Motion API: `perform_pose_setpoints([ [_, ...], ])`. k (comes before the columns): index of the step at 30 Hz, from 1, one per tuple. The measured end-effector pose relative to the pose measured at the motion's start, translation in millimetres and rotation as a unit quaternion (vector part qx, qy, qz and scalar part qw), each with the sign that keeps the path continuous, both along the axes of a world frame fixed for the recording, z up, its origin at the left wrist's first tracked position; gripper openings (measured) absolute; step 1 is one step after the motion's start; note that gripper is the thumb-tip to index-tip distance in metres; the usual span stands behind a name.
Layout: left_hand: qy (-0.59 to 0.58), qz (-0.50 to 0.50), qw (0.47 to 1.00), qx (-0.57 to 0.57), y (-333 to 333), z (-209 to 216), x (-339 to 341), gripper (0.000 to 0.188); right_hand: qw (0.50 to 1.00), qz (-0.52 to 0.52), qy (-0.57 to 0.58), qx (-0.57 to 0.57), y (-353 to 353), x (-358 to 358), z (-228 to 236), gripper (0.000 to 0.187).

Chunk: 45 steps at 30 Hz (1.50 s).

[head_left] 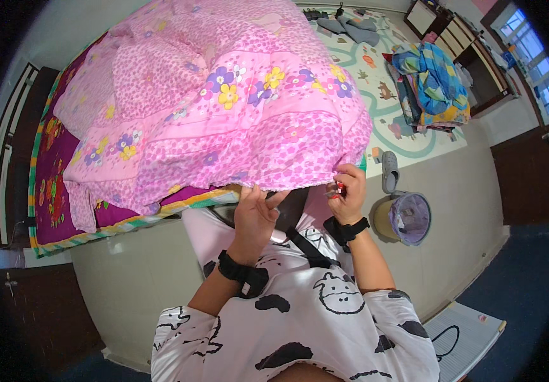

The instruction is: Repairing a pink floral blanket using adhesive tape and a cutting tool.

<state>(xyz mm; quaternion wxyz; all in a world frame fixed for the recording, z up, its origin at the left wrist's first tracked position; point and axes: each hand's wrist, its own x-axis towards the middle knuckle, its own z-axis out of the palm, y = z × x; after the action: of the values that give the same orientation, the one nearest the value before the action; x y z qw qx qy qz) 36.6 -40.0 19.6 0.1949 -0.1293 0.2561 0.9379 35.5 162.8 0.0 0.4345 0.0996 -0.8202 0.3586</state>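
A pink floral quilt cover (223, 127) spreads over the bed, and its near hem runs fairly straight between my hands. My left hand (255, 213) has its fingertips on this hem, with the thumb lying apart toward the right. At the cover's near right corner, my right hand (349, 197) is closed around a small red tool (340, 188) with a shiny metal part. Fingers cover most of that tool, so its exact kind is unclear. The fingers of the same hand also touch the corner of the cover.
Under the cover lies a purple bedspread (52, 184) with a striped border. To the right are a grey clog (389, 172) and a lined bin (408, 219). Folded bedding (433, 83) is piled on a patterned mat (376, 127). A white panel (472, 337) sits at the lower right.
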Motion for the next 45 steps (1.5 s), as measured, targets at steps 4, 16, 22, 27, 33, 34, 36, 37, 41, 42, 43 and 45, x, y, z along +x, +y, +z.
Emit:
perform_pose_setpoints([
  [4, 0.037, 0.025, 0.999, -0.004, 4, -8, -2, 0.012, 1.0, 0.015, 0.003, 0.021, 5, 8, 6, 0.031],
  [16, 0.041, -0.148, 0.988, 0.005, 41, 13, -6, 0.022, 0.999, 0.024, -0.002, 0.048, 4, 20, 30, 0.031],
  [22, 0.035, -0.205, 0.978, 0.002, 62, 12, -9, 0.02, 0.997, 0.04, -0.031, 0.061, 9, 30, 28, 0.029],
  [27, 0.062, -0.215, 0.975, -0.014, 63, 15, -11, 0.014, 0.993, 0.066, -0.044, 0.091, 10, 35, 20, 0.038],
  [33, 0.049, -0.17, 0.983, -0.041, 53, 13, 2, 0.011, 0.996, 0.046, -0.026, 0.066, 3, 42, 22, 0.035],
  [34, 0.054, -0.168, 0.983, -0.05, 52, 13, 4, 0.011, 0.996, 0.046, -0.027, 0.066, 3, 44, 22, 0.035],
  [36, 0.058, -0.166, 0.983, -0.059, 50, 14, 8, 0.011, 0.995, 0.053, -0.036, 0.079, 4, 47, 20, 0.034],
  [37, 0.06, -0.16, 0.983, -0.067, 50, 15, 10, 0.011, 0.995, 0.054, -0.037, 0.08, 4, 48, 19, 0.034],
  [41, 0.015, -0.132, 0.989, -0.07, 53, 34, 17, 0.01, 0.992, 0.063, -0.031, 0.101, 4, 49, 19, 0.034],
  [42, 0.015, -0.131, 0.989, -0.069, 54, 34, 16, 0.01, 0.992, 0.063, -0.034, 0.108, 4, 50, 19, 0.033],
  [43, 0.025, -0.133, 0.99, -0.037, 55, 35, 15, 0.009, 0.991, 0.064, -0.034, 0.11, 4, 49, 20, 0.033],
  [45, 0.036, -0.134, 0.99, -0.005, 57, 27, 12, 0.007, 0.991, 0.069, -0.021, 0.116, 4, 49, 23, 0.033],
])
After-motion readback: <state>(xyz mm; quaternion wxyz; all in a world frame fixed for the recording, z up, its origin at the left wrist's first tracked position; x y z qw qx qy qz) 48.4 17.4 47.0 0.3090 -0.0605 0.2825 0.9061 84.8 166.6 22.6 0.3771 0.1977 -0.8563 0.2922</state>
